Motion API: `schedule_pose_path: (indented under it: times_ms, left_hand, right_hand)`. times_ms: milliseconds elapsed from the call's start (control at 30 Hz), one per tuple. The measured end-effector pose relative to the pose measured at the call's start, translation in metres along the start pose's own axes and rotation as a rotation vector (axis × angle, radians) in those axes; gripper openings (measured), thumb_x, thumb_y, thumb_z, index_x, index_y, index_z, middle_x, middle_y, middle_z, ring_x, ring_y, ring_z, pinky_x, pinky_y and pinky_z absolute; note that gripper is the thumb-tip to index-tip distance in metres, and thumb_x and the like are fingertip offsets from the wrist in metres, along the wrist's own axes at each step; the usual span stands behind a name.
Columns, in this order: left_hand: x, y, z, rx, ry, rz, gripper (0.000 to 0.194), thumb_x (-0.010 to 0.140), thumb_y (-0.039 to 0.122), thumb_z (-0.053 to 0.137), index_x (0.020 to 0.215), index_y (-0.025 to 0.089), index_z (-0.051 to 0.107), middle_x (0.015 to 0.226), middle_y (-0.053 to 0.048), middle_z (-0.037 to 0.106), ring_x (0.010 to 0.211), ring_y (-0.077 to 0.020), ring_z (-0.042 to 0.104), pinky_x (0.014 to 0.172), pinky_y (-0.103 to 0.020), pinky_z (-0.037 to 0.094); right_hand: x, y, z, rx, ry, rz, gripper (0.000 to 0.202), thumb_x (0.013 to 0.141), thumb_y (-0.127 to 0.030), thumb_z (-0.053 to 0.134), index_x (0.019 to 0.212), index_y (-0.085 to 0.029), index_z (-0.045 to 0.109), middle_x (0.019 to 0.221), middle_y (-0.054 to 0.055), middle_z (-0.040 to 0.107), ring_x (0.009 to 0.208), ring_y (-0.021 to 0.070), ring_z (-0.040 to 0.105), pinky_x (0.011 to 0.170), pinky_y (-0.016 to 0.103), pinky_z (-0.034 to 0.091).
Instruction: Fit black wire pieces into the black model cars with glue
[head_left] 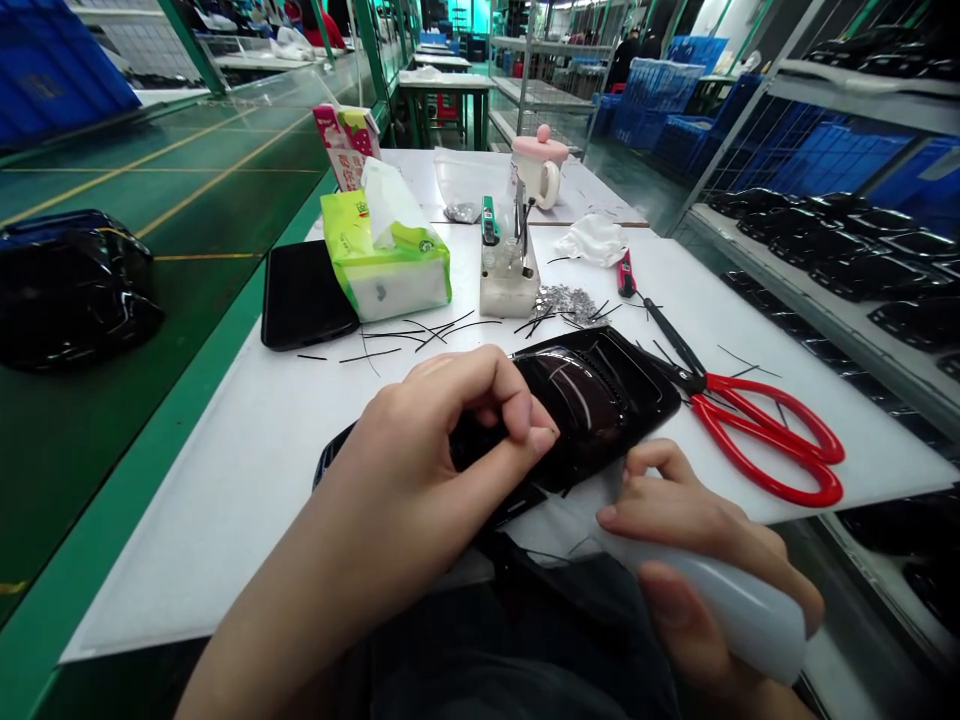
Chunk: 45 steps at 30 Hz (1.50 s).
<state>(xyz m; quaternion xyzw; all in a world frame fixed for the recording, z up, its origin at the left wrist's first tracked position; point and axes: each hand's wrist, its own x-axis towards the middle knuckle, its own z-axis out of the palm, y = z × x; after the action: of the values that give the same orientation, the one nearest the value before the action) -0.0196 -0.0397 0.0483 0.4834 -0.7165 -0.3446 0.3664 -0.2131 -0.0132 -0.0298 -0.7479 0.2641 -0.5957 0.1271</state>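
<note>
A glossy black moulded part with a raised, curved middle lies tilted on the white table close to me. Over it, my left hand has thumb and forefinger pinched together; whatever sits between the tips is too small to make out. My right hand is wrapped around a smooth, pale cylindrical handle, just off the part's near right edge. The working end of that handle cannot be made out. Beyond the part's right corner rest large scissors with red handles.
Loose black strips lie beyond my left hand. Farther back are a tissue pack, a black tray-like piece, a clear holder with tools, small silvery bits, a red cutter and a lidded mug. Racks flank the right.
</note>
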Motion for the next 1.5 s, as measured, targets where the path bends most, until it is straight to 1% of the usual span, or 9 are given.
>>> schedule_pose_path:
  times_ms: [233,333,500,600,800,933,1233,1500]
  left_hand:
    - [-0.0012,-0.0002,-0.0013,-0.016,-0.007,-0.035,0.022,0.089,0.022,0.068,0.072,0.024,0.054,0.081,0.007,0.072,0.074,-0.0122,0.066,0.067,-0.025,0.046]
    - [-0.0009,-0.0007,-0.0027,-0.005,-0.01,-0.029,0.023,0.089,0.022,0.07,0.073,0.024,0.055,0.081,0.008,0.071,0.075,-0.0117,0.066,0.068,-0.024,0.046]
    - [0.0012,-0.0016,-0.0037,0.03,-0.013,-0.021,0.027,0.089,0.025,0.07,0.07,0.024,0.051,0.079,0.008,0.072,0.075,-0.0128,0.065,0.067,-0.026,0.046]
    - [0.0017,-0.0009,-0.004,0.016,-0.019,-0.014,0.028,0.089,0.025,0.071,0.07,0.024,0.05,0.079,0.009,0.072,0.075,-0.0115,0.066,0.068,-0.025,0.046]
    - [0.002,0.0018,-0.0053,-0.023,-0.043,-0.008,0.028,0.09,0.022,0.07,0.071,0.023,0.05,0.082,0.009,0.073,0.078,-0.0105,0.068,0.071,-0.023,0.047]
    - [0.0012,0.0015,-0.005,-0.032,-0.051,-0.022,0.03,0.091,0.024,0.069,0.071,0.023,0.046,0.083,0.008,0.074,0.08,-0.0126,0.07,0.072,-0.025,0.047]
    - [-0.0009,0.0,-0.006,-0.018,-0.049,-0.029,0.032,0.092,0.026,0.069,0.071,0.024,0.044,0.083,0.007,0.073,0.08,-0.0136,0.068,0.072,-0.027,0.047]
    - [-0.0009,-0.0005,-0.0049,-0.021,-0.05,-0.019,0.033,0.092,0.026,0.068,0.071,0.024,0.044,0.083,0.007,0.073,0.079,-0.0144,0.068,0.073,-0.028,0.047]
  right_hand:
    - [-0.0013,0.0016,-0.0016,0.004,-0.04,0.008,0.012,0.087,-0.013,0.058,0.093,-0.011,0.068,0.062,0.0,0.057,0.06,0.02,0.06,0.072,0.044,0.041]
    - [-0.0033,0.003,-0.0026,0.021,-0.049,0.004,0.013,0.087,-0.011,0.059,0.095,-0.01,0.068,0.065,0.001,0.06,0.06,0.0194,0.059,0.072,0.044,0.041]
    - [-0.0038,0.0043,-0.0045,0.023,-0.058,-0.012,0.012,0.088,-0.012,0.059,0.096,-0.012,0.067,0.068,0.002,0.064,0.061,0.0192,0.058,0.071,0.043,0.042]
    - [-0.0028,0.005,-0.005,0.016,-0.068,-0.024,0.012,0.088,-0.011,0.058,0.097,-0.012,0.067,0.068,0.002,0.066,0.06,0.0187,0.057,0.068,0.043,0.043]
    - [-0.0012,0.0062,-0.0051,-0.027,-0.083,-0.036,0.01,0.089,-0.013,0.057,0.094,-0.016,0.065,0.065,0.001,0.065,0.06,0.0199,0.055,0.065,0.042,0.044]
    - [-0.0014,0.0062,-0.0051,-0.013,-0.074,-0.023,0.01,0.09,-0.012,0.057,0.095,-0.016,0.065,0.067,0.002,0.067,0.06,0.0198,0.054,0.066,0.042,0.043]
    - [-0.0049,0.0062,-0.0056,0.034,-0.071,-0.001,0.014,0.089,-0.009,0.058,0.098,-0.014,0.067,0.068,0.002,0.066,0.061,0.0193,0.055,0.069,0.043,0.042]
    - [-0.0046,0.0067,-0.0048,0.023,-0.05,-0.003,0.014,0.09,-0.011,0.058,0.099,-0.015,0.067,0.07,0.002,0.068,0.057,0.0191,0.055,0.067,0.043,0.044]
